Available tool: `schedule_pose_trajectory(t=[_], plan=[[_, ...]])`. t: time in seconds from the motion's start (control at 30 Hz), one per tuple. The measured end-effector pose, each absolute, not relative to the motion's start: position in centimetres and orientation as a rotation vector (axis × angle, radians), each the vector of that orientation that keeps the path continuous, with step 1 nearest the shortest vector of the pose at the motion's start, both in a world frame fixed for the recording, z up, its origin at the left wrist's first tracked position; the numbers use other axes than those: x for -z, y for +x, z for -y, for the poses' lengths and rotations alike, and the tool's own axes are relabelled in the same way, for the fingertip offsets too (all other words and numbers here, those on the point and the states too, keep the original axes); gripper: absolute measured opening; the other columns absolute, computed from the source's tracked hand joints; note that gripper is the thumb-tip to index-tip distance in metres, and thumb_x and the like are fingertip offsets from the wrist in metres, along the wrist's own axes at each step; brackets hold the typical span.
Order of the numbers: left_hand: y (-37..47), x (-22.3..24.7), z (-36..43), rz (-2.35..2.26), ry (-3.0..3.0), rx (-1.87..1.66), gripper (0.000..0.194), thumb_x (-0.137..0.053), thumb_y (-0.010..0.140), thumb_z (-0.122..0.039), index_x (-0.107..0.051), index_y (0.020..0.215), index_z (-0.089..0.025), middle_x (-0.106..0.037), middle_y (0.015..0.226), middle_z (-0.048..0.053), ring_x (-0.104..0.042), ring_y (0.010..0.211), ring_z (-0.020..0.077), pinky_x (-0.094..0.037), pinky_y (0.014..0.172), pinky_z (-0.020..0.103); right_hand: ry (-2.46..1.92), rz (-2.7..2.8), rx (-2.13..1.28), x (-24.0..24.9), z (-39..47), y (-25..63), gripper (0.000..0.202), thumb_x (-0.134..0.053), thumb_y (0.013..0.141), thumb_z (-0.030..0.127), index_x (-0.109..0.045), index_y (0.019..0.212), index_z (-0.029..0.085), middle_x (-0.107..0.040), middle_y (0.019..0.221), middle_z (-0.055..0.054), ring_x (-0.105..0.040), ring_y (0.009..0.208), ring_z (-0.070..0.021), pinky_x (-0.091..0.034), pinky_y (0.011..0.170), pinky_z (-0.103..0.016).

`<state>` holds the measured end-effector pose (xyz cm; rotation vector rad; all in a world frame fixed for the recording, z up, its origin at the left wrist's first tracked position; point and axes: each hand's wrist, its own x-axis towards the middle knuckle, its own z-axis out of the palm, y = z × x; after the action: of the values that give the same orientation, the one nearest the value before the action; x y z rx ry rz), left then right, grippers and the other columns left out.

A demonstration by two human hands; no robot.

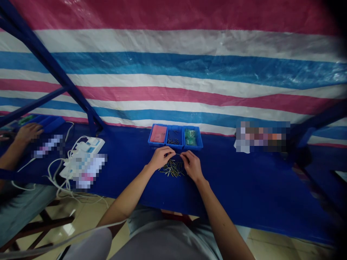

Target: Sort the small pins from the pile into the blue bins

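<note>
My left hand (163, 157) and my right hand (191, 163) are both closed in a pinch, fingertips facing each other. A thin pale rod-like piece (178, 154) spans the small gap between them, one end in each pinch. Just below lies a loose pile of thin metal sticks (171, 169), yellowish and dark; their exact kind is too small to tell. Beyond my hands stand three joined blue bins. The left bin (149, 143) holds pink sheets or packets (158, 133), the middle bin (175, 146) small dark slender pieces, and the right bin (200, 144) green-and-clear packets (191, 136).
Left on the blue table (244, 187) are a white power strip (98, 144) with tangled cables and a blurred item. Farther left is a co-worker's hand (28, 132) near blue bins (51, 124). Blue frame bars flank the table; a striped tarp (173, 94) hangs behind. Blurred items (261, 137) lie right.
</note>
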<state>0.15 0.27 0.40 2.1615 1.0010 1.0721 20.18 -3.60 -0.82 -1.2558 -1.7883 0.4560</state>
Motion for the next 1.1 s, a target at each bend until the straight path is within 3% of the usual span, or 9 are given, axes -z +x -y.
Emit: schedule_pose_trajectory(t=[0.33,0.67,1.1], plan=[[0.08,-0.32,-0.28,-0.993,2.205,-1.047,0.025,-0.058,0.096,-0.035,-0.074,0.091,-0.016,-0.071,0.088,0.006,-0.061,0.071,0.0132,-0.047,0.066,0.024,-1.246,1.798,-0.450,0.87,3.72,20.05,0.026,-0.048,0.100,0.036,-0.068,0.097,0.021,-0.063,0.085,-0.005,-0.060,0.073,-0.0173,-0.048,0.067,-0.029],[0.30,-0.34,-0.15,-0.958,2.318,-1.000,0.025,-0.056,0.097,-0.035,-0.073,0.091,-0.017,-0.068,0.081,0.005,-0.062,0.077,0.0160,-0.048,0.076,0.028,-1.207,1.912,-0.420,0.62,4.06,19.71,0.025,-0.048,0.101,0.035,-0.070,0.103,0.022,-0.064,0.089,-0.006,-0.061,0.074,-0.0164,-0.049,0.069,-0.028],[0.27,-0.24,-0.21,-0.979,2.245,-1.035,0.023,-0.059,0.096,-0.034,-0.074,0.090,-0.018,-0.070,0.085,0.005,-0.063,0.079,0.0156,-0.049,0.076,0.027,-1.228,1.888,-0.422,0.59,3.97,19.83,0.023,-0.046,0.102,0.031,-0.067,0.100,0.023,-0.065,0.090,-0.006,-0.063,0.080,-0.0184,-0.048,0.075,-0.029]])
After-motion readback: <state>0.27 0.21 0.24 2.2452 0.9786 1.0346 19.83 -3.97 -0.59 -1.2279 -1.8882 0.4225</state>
